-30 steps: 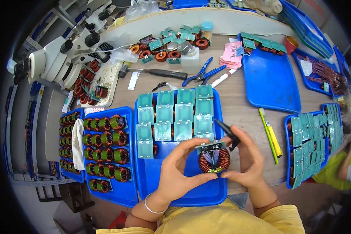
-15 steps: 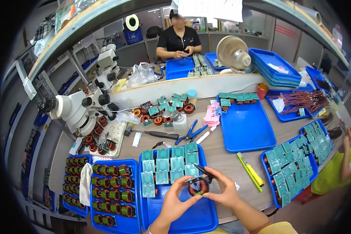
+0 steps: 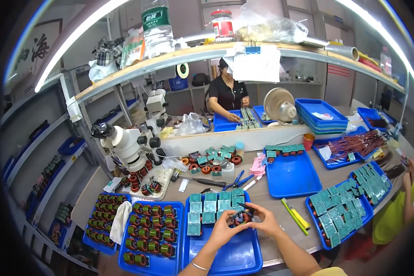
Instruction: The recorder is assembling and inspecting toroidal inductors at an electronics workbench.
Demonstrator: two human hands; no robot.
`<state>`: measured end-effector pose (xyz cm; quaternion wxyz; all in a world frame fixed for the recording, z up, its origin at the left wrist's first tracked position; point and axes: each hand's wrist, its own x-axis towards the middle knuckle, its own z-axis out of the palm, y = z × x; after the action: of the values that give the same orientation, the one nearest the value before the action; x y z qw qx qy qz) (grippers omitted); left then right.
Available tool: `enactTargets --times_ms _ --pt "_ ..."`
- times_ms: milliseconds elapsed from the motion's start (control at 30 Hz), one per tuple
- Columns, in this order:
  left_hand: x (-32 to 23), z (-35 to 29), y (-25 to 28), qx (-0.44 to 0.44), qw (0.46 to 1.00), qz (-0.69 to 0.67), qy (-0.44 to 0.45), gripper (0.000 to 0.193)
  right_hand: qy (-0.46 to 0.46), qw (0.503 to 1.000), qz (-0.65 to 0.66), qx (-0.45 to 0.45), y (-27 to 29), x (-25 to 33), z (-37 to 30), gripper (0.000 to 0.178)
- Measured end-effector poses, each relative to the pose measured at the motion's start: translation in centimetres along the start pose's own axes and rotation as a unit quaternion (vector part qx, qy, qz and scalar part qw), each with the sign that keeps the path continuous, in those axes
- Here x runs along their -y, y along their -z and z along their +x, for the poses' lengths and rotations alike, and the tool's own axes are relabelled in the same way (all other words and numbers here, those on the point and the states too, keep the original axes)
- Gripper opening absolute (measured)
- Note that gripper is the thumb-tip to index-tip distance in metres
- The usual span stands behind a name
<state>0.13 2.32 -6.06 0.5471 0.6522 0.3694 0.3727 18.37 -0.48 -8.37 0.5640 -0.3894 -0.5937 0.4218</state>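
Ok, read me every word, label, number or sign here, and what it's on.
I won't copy wording, but writing shows:
Wall sign: large dark characters.
Green bottle label: pale characters.
Red jar label: too small.
Pink slips: too small.
White hanging sheets: too blurred.
Red wall lines: possibly text, too blurred.

One copper coil (image 3: 240, 219) was held between one left hand (image 3: 221, 231) and one right hand (image 3: 266, 221). Eighteen green-wrapped coils (image 3: 170, 235) were counted in one blue tray (image 3: 163, 265), near left. At left, one near microscope (image 3: 123, 141) and one far microscope (image 3: 156, 102) were seen; far off, one fan (image 3: 273, 103), one red-lidded jar (image 3: 223, 28).
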Motion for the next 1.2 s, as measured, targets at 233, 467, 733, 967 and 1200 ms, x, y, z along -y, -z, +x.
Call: enactTargets --times_ms 233,467,733,967,1200 --pt "-0.5 0.2 -0.3 0.007 1.000 -0.008 -0.026 0.056 -0.038 0.998 0.036 0.032 0.6 -0.3 0.4 0.068" --pt "-0.9 -0.2 -0.1 0.031 0.996 0.052 -0.065 0.063 -0.062 0.992 0.100 0.038 0.3 1.0 0.5 0.066" --pt "-2.3 -0.5 -0.5 0.047 0.998 -0.024 0.022 0.064 -0.068 0.992 0.099 0.034 0.6 1.7 0.2 0.069" --pt "-2.6 -0.3 -0.2 0.056 0.994 -0.059 0.068 0.065 -0.100 0.990 0.084 0.043 0.9 2.2 0.3 0.067" --pt "-3.0 0.0 0.0 0.048 0.984 -0.092 0.145 0.065 -0.132 0.990 -0.026 0.044 0.9 3.7 0.8 0.064"
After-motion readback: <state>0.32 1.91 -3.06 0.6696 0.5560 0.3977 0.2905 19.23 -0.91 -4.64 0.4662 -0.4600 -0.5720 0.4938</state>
